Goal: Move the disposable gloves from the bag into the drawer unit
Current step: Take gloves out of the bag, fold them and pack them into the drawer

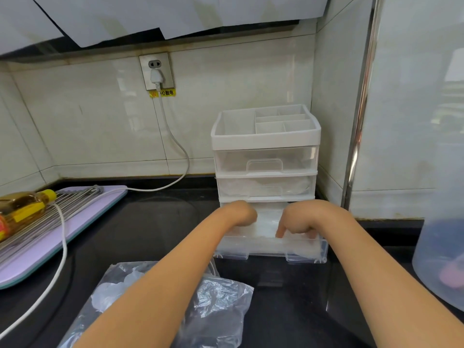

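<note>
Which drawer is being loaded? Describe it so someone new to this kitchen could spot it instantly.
Against the tiled wall, on the right of the counter, stands a white-framed drawer unit with three clear drawers. It is the bottom drawer, at counter level. It alone is pulled out, with the left hand and right hand in the whitish gloves inside; the two above are closed.

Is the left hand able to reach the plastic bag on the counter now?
Probably yes. The left hand is in the pulled-out bottom drawer, and the bag lies on the counter just under that arm, with nothing else over it. The hand only needs to draw back.
</note>
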